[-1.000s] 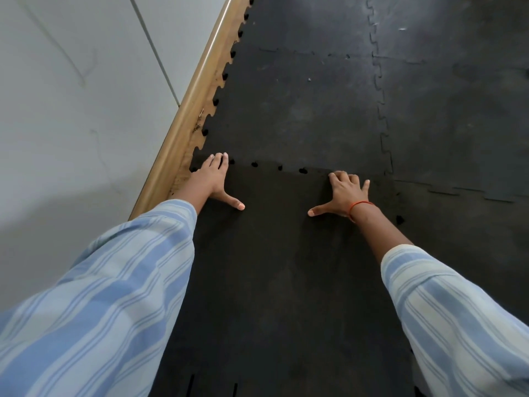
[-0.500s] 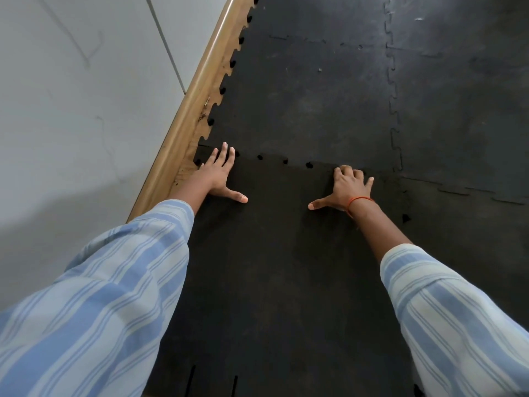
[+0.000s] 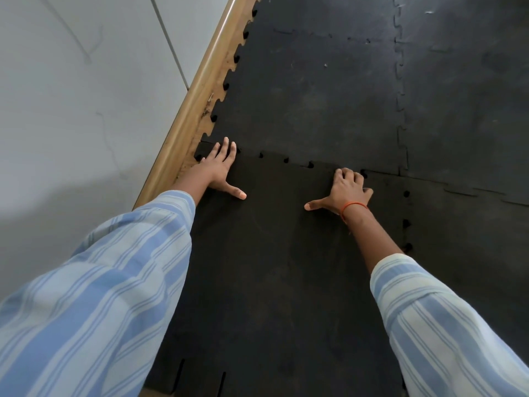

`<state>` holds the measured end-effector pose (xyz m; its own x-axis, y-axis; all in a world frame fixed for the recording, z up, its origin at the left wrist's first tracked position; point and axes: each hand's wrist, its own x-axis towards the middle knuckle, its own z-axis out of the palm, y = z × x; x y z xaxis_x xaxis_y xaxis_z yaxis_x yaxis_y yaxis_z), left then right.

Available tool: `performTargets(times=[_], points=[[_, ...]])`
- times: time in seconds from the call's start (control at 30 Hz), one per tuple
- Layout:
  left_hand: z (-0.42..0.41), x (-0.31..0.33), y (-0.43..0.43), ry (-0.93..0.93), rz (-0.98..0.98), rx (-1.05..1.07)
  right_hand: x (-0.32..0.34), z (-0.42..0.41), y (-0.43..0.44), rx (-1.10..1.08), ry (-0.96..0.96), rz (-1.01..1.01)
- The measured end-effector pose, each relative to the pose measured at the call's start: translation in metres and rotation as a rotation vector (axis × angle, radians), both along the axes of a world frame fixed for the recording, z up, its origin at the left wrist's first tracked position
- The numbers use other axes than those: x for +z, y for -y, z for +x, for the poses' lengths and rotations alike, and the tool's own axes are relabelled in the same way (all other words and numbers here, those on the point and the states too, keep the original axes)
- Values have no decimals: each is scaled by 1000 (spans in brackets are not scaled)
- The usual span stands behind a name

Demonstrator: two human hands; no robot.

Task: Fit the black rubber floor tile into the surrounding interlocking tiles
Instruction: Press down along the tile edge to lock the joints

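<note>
The black rubber floor tile [image 3: 274, 267] lies flat in front of me, its toothed far edge meeting the laid tile ahead [image 3: 309, 104]. Small dark gaps show along that seam and along the right seam. My left hand [image 3: 220, 167] presses flat on the tile's far left corner, fingers spread and reaching over the seam. My right hand [image 3: 343, 190] rests on the far edge near the right side, fingers curled down onto the seam, thumb stretched left. A red thread circles that wrist.
A wooden skirting strip [image 3: 200, 101] runs along the left edge of the tiles, below a pale wall [image 3: 80, 90]. More interlocked black tiles [image 3: 463, 110] cover the floor ahead and to the right. Striped blue sleeves cover both forearms.
My left hand has slid forward so its fingers cross the far seam. The right hand stays at the far edge with its fingers curled. The seam gaps look smaller.
</note>
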<state>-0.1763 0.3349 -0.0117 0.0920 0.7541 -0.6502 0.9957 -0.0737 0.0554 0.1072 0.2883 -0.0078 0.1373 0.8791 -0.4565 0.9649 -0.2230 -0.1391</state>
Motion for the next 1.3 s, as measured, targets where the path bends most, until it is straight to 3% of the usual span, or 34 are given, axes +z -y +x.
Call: performTargets(times=[0.2,0.4,0.57,0.8,1.07,1.17,1.3], points=[[6,4,2,-37,2,4,-7,12,17,18,-30,100],[16,3,2,-78,-9,25,-20,44,62,-396,5,213],[28,4,4,-66,-23,51,-8,54,52,-501,-33,125],[17,4,8,-40,-4,43,-2,58,39,-626,-132,187],[22,11,0,-65,-56,2,-9,59,36,-582,-69,206],[43,12,1,23,-60,-25,-8,34,32,-292,64,317],[70,-8,20,152,52,-10,-19,-6,25,156,-79,181]])
